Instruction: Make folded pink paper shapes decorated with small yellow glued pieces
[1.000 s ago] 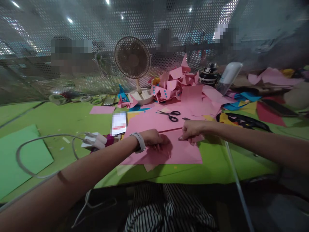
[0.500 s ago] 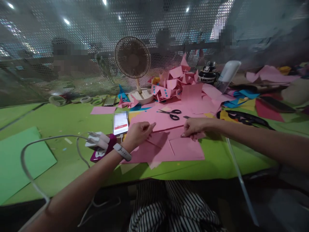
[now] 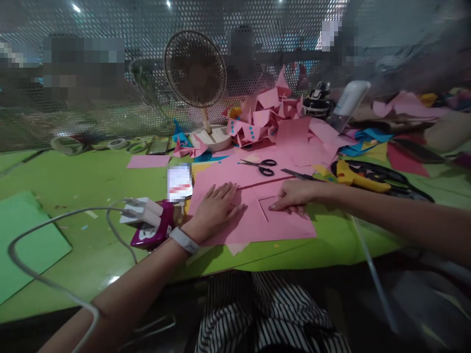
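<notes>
My left hand (image 3: pixel 218 212) lies flat on a large pink paper sheet (image 3: pixel 290 229), fingers spread toward the far side. To its right, my right hand (image 3: pixel 295 195) is curled, its thumb and fingertips pressed together on a pink paper piece (image 3: pixel 268 202) on top. Thin raised edges or creases show between the hands; whether the layers are joined I cannot tell. Black-handled scissors (image 3: pixel 266 167) rest on the pink paper beyond both hands. A dark, flat, pointed tool (image 3: pixel 296 174) lies just behind my right knuckles.
Left of my wrist are a lit phone (image 3: pixel 179 184) and a purple power bank (image 3: pixel 162 223) with white plugs and a cable. A fan (image 3: pixel 195 68) and a heap of folded pink paper (image 3: pixel 261 117) stand behind. Yellow-and-black pliers-like tool (image 3: pixel 362 180) sits right.
My left hand has opened from a curled pinch and flattened on the pink paper. My right hand stays curled, slightly shifted. More of the dark pointed tool shows.
</notes>
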Motion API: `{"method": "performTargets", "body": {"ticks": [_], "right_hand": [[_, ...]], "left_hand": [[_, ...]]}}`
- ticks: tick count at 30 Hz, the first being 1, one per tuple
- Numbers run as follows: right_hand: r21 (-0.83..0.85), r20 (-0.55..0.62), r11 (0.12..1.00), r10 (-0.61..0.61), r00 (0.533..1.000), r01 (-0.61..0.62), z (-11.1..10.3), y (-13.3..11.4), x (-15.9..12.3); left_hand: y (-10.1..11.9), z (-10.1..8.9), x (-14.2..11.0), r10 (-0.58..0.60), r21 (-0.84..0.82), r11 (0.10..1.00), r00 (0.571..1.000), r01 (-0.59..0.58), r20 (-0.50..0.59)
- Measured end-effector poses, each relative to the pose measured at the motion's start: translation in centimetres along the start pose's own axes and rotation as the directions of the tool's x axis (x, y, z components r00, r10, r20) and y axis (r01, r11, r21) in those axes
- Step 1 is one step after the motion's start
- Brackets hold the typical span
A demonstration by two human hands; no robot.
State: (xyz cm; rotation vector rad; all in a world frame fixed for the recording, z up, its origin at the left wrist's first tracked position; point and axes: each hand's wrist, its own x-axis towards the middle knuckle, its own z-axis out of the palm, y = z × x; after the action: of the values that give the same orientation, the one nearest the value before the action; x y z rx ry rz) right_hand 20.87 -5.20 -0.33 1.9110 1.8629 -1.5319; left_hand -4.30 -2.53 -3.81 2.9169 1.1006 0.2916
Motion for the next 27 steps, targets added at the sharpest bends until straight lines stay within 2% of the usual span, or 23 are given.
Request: {"method": "performTargets", "body": {"ticks": [4, 6, 7, 8, 10, 11, 12, 13, 15, 16, 19, 20, 21, 22, 25, 27], "right_hand": [[-0.032, 0.002, 0.998, -0.049, 0.999, 0.049, 1.0, -1.6, 0.5], [-0.08, -0.098, 0.991, -0.116, 0.988, 0.109, 1.8, -1.9, 0.2], [-0.135, -0.206, 0.98, -0.173, 0.963, 0.147, 2.3, -1.9, 0.0], [-0.211, -0.33, 0.959, -0.255, 0.909, 0.192, 2.8, -1.9, -0.3], [-0.38, -0.501, 0.877, -0.462, 0.732, 0.293, 3.7, -1.5, -0.8], [-0.438, -0.517, 0.83, -0.548, 0.658, 0.347, 4.1, -1.3, -1.0], [-0.464, -0.503, 0.788, -0.611, 0.611, 0.405, 4.4, -1.1, -1.0], [-0.458, -0.48, 0.756, -0.653, 0.586, 0.467, 4.6, -0.9, -1.0], [-0.371, -0.456, 0.733, -0.678, 0.577, 0.57, 4.8, -0.6, -0.7], [-0.297, -0.454, 0.74, -0.665, 0.593, 0.604, 4.8, -0.6, -0.5], [-0.052, -0.402, 0.804, -0.559, 0.725, 0.592, 4.5, -0.9, 0.2], [-0.013, -0.383, 0.83, -0.519, 0.764, 0.557, 4.4, -1.1, 0.4], [-0.014, -0.386, 0.851, -0.489, 0.783, 0.525, 4.4, -1.3, 0.5], [-0.05, -0.415, 0.865, -0.472, 0.777, 0.499, 4.4, -1.5, 0.5], [-0.235, -0.564, 0.875, -0.477, 0.675, 0.422, 4.7, -1.8, 0.7], [-0.293, -0.613, 0.883, -0.469, 0.636, 0.368, 4.9, -1.8, 0.9]], "left_hand": [[0.2, 0.1, -0.2, -0.005, -0.008, 1.0, 1.0, 0.005, 0.023], [0.6, -0.2, -0.5, -0.013, -0.009, 1.0, 1.0, 0.014, 0.017], [0.9, -0.3, -0.7, -0.016, -0.012, 1.0, 1.0, 0.016, 0.012], [1.1, -0.5, -0.9, -0.017, -0.016, 1.0, 1.0, 0.017, 0.006], [1.7, -0.8, -1.2, -0.014, -0.025, 1.0, 1.0, 0.014, -0.001], [1.9, -0.9, -1.4, -0.013, -0.027, 1.0, 1.0, 0.013, -0.001], [2.1, -1.0, -1.5, -0.012, -0.027, 1.0, 1.0, 0.012, 0.002], [2.2, -1.0, -1.6, -0.01, -0.025, 1.0, 1.0, 0.01, 0.007], [2.2, -0.9, -1.6, -0.005, -0.021, 1.0, 1.0, 0.005, 0.015], [2.2, -0.8, -1.6, -0.002, -0.019, 1.0, 1.0, 0.002, 0.016], [2.1, -0.7, -1.6, 0.003, -0.012, 1.0, 1.0, -0.002, 0.011], [2.1, -0.7, -1.6, 0.002, -0.01, 1.0, 1.0, -0.002, 0.01], [2.1, -0.7, -1.6, 0.0, -0.008, 1.0, 1.0, 0.0, 0.011], [2.1, -0.8, -1.5, -0.004, -0.007, 1.0, 1.0, 0.004, 0.013], [2.1, -1.1, -1.4, -0.016, -0.007, 1.0, 0.999, 0.017, 0.031], [2.2, -1.4, -1.3, -0.016, -0.01, 1.0, 1.0, 0.016, 0.025]]}}
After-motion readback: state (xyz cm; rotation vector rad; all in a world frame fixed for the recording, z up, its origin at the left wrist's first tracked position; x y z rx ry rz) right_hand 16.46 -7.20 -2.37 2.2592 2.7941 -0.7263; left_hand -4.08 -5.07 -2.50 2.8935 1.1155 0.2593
